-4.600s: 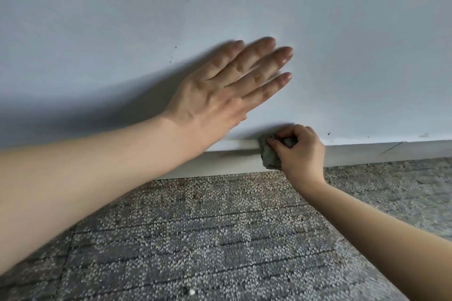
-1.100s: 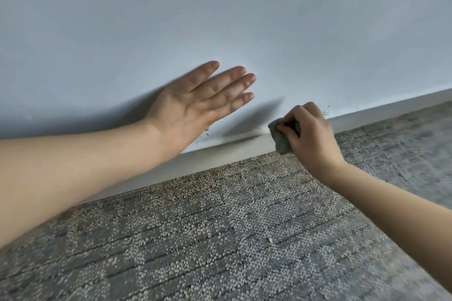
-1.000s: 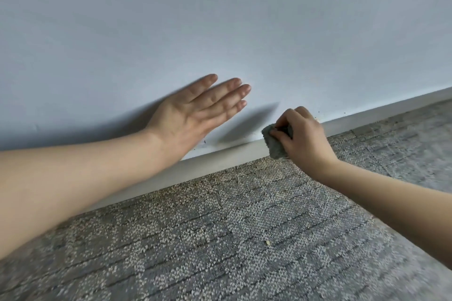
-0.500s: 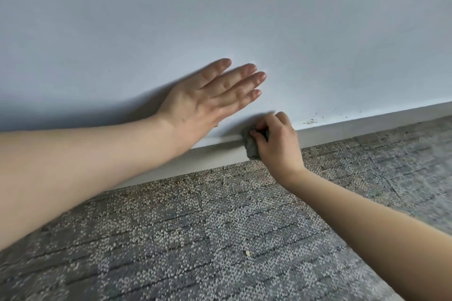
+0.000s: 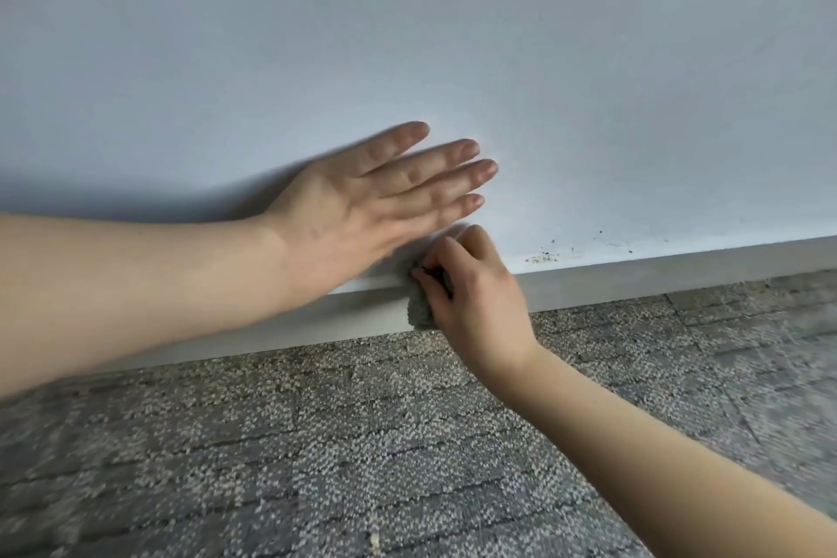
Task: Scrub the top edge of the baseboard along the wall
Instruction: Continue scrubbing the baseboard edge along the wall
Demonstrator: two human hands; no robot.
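Note:
A pale grey baseboard [image 5: 634,281] runs along the foot of the white wall [image 5: 407,36], slanting up to the right. My right hand [image 5: 475,304] grips a grey-green scrub pad [image 5: 419,308] and holds it against the baseboard's top edge. Most of the pad is hidden under my fingers. My left hand [image 5: 376,204] lies flat on the wall just above and left of the pad, fingers straight and pointing right. Dark specks and a yellowish smear of dirt [image 5: 541,258] sit on the wall just above the baseboard, right of my right hand.
Grey speckled carpet [image 5: 362,444] covers the floor up to the baseboard. A small pale crumb [image 5: 374,540] lies on the carpet near the bottom edge.
My right hand has slid the pad leftward along the baseboard's top edge until it sits just under my left hand's fingers. My left hand stays flat on the wall.

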